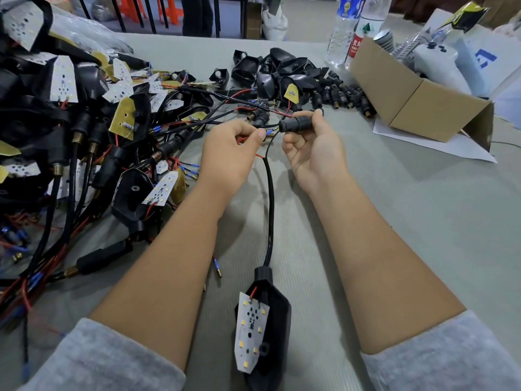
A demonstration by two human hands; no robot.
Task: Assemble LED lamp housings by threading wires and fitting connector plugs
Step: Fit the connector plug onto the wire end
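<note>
Grey ribbed mat (394, 193) covers the whole bench, w/ chair legs and bare floor visible at the far edge, so prob a workshop room.

Right hand (313, 148) grips a black connector plug (296, 125) btwn thumb and curled fingers, held up off the mat w/ its open end facing left. Left hand (231, 153) pinches the thin red and black wires (248, 139) just beside that end, fingertips tight together. Looks set up so the leads feed straight into the plug, imo. Can't tell if any lead is already inside.

From the hands a black cable (271, 198) runs down btwn the forearms to the lamp housing (275, 328) lying on the mat near the body, its white LED board (249, 328) tilted up out of the shell. Prob parked there so the cable stays slack.

Left side is a big pile of wired housings (70, 131). Farther back sit empty black shells (270, 71) and a row of loose plugs (344, 97), in easy reach. Right: open cardboard box (408, 91), two water bottles (355, 26).
</note>
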